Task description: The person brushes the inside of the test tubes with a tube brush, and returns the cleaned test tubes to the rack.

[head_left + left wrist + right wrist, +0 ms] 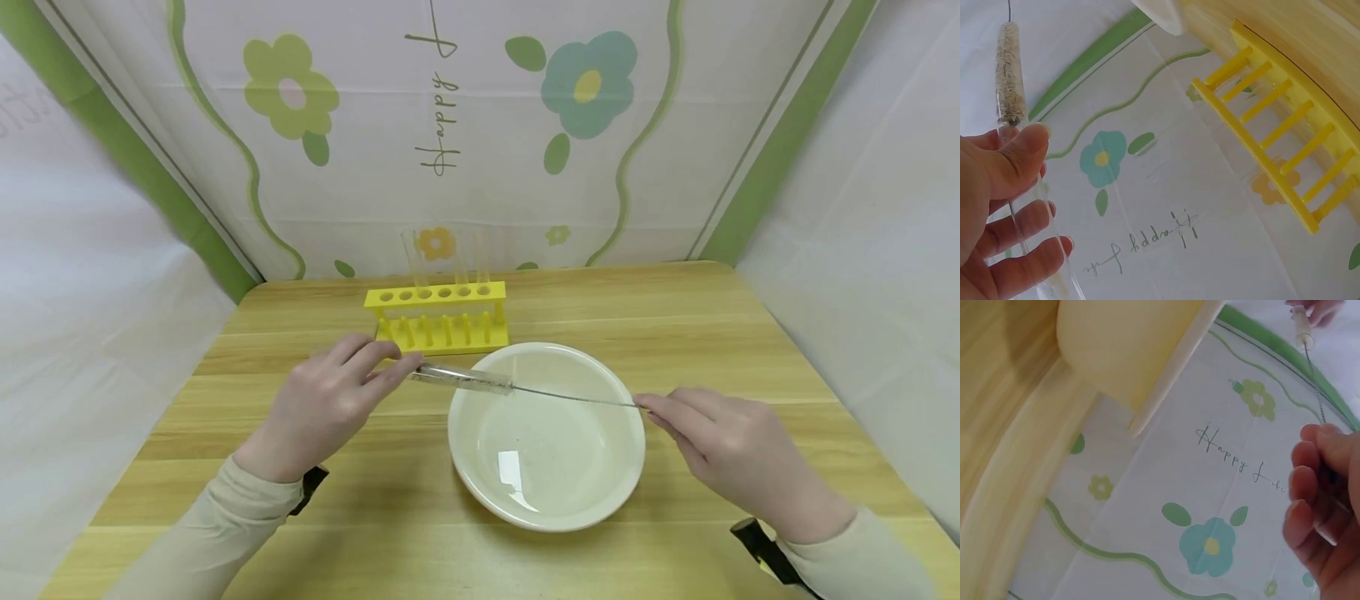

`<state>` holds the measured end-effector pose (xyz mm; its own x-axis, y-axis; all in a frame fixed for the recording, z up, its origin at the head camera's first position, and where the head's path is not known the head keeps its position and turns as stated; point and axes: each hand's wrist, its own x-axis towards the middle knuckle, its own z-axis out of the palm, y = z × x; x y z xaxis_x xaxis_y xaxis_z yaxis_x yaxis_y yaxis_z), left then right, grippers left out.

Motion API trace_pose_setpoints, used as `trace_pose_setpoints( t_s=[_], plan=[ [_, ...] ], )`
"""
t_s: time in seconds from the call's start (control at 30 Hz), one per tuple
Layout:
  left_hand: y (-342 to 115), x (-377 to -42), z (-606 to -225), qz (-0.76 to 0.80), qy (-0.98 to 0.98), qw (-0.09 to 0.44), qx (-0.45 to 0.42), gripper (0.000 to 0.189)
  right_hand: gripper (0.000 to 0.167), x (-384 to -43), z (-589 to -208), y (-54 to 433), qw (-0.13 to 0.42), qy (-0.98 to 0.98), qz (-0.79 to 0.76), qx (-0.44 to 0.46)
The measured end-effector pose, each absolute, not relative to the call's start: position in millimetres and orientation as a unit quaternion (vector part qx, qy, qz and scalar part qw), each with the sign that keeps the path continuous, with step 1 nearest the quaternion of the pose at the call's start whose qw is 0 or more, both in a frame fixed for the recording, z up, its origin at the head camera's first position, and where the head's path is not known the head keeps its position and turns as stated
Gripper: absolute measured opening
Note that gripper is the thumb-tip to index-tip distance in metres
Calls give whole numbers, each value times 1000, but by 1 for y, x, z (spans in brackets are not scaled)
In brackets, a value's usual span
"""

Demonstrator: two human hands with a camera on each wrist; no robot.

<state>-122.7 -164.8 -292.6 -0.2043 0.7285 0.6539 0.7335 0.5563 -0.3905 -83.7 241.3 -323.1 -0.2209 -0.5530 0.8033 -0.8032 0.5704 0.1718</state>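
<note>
My left hand (322, 408) grips a clear glass test tube (472, 380), held nearly level over the left part of a white bowl (465, 483). Inside the tube, in the left wrist view, sit the pale bristles of a test tube brush (1010, 75). The brush's thin twisted wire (573, 397) comes out of the tube's right end and crosses above the bowl. At the bowl's right side my right hand (738, 454) pinches that wire between thumb and fingers, the other fingers curled, as the right wrist view shows. The bowl appears to hold clear liquid with a bright reflection.
Behind the bowl, to the left, stands a yellow test tube rack (442, 343) with several holes. Clear test tubes (415, 258) stand upright in it. A printed flower curtain (480, 108) hangs at the wooden table's (675, 317) back edge, with white cloth at both sides.
</note>
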Motion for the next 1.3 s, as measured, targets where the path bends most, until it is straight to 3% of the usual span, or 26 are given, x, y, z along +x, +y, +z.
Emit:
trace_pose_setpoints(
  t_s=[0.47, 0.97, 1.3],
  plan=[
    [-163, -116, -292, 13, -779, 410, -474, 39, 22, -87, -333, 237, 539, -690, 11, 483],
    [-161, -113, -290, 14, -771, 428, -470, 33, 23, -89, -336, 237, 533, -692, 28, 486],
    [-142, -106, -289, 5, -744, 443, -500, 29, 26, -84, -322, 210, 540, -670, 62, 505]
  ],
)
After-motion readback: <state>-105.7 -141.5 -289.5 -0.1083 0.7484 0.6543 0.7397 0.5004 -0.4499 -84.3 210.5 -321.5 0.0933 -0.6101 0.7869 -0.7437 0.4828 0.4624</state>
